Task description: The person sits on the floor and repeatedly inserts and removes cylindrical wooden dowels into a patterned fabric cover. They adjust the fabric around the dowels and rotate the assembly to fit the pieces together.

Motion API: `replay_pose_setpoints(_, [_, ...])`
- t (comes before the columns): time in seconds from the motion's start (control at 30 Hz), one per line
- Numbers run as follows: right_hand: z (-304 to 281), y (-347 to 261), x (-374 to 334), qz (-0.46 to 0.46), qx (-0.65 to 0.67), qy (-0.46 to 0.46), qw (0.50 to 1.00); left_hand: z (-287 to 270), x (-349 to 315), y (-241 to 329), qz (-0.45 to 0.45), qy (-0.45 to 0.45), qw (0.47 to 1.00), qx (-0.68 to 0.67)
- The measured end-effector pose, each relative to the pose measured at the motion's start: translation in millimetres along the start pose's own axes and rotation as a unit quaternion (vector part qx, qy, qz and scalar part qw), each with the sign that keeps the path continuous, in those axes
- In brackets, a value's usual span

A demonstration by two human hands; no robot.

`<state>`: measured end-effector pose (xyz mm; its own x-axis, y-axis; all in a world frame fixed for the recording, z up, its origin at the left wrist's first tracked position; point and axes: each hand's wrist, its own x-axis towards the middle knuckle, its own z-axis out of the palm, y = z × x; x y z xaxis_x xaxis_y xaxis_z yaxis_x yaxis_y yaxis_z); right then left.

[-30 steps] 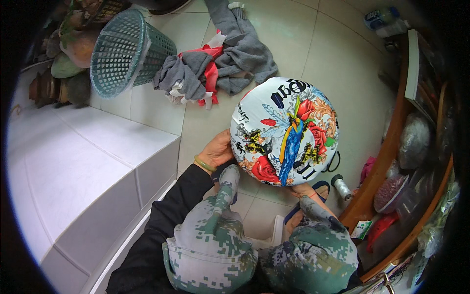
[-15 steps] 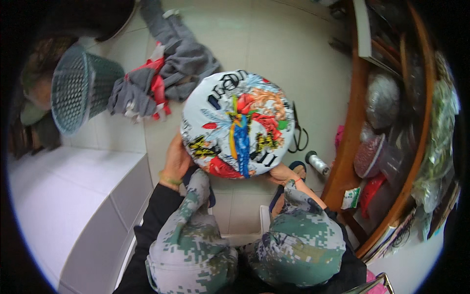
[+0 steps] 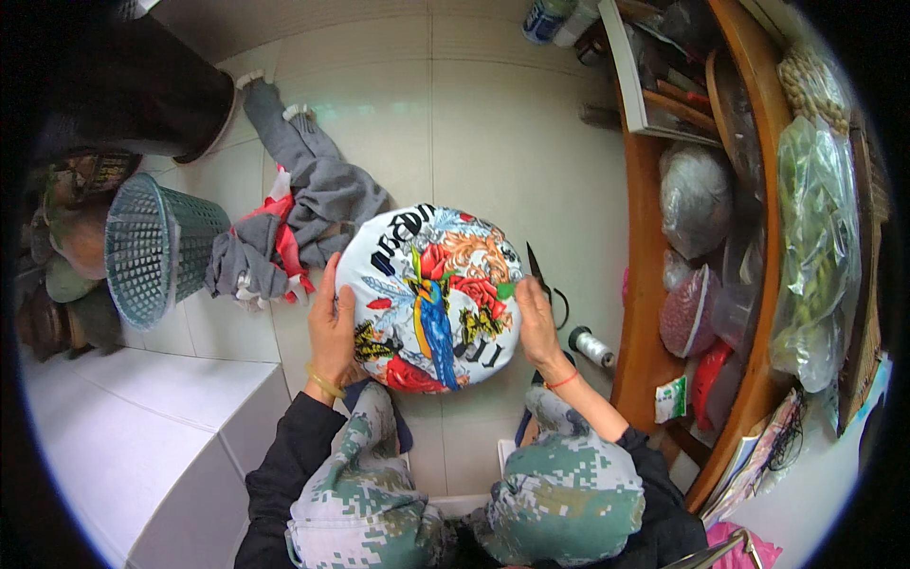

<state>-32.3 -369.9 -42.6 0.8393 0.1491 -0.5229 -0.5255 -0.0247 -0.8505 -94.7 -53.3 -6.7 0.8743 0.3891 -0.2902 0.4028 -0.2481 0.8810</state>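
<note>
Round cushion (image 3: 431,308), hands (image 3: 333,332) at both sides, right now farther up

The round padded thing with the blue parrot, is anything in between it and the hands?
Nothing that I can see. The left hand touches the left side of the round padded thing, and the right hand touches its right side. The black scissors are on the floor nearby, not in between.
</note>
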Motion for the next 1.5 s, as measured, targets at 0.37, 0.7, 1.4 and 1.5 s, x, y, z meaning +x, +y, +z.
replay_pose_setpoints(0.37, [13, -36, 36, -0.146, -0.233, -0.004, 0.961, 58, 69, 92, 0.342, -0.138, 0.796, 0.480])
replay_pose_setpoints(0.7, [8, -38, 39, -0.073, -0.211, -0.049, 0.974, 80, 108, 89, 0.239, -0.157, 0.853, 0.436])
replay_pose_setpoints(1.4, [31, -84, 44, -0.420, -0.535, -0.101, 0.726, 39, 87, 60, 0.381, -0.098, 0.852, 0.345])
replay_pose_setpoints(1.5, [35, -84, 44, -0.422, -0.541, -0.099, 0.721, 41, 86, 60, 0.386, -0.087, 0.859, 0.325])
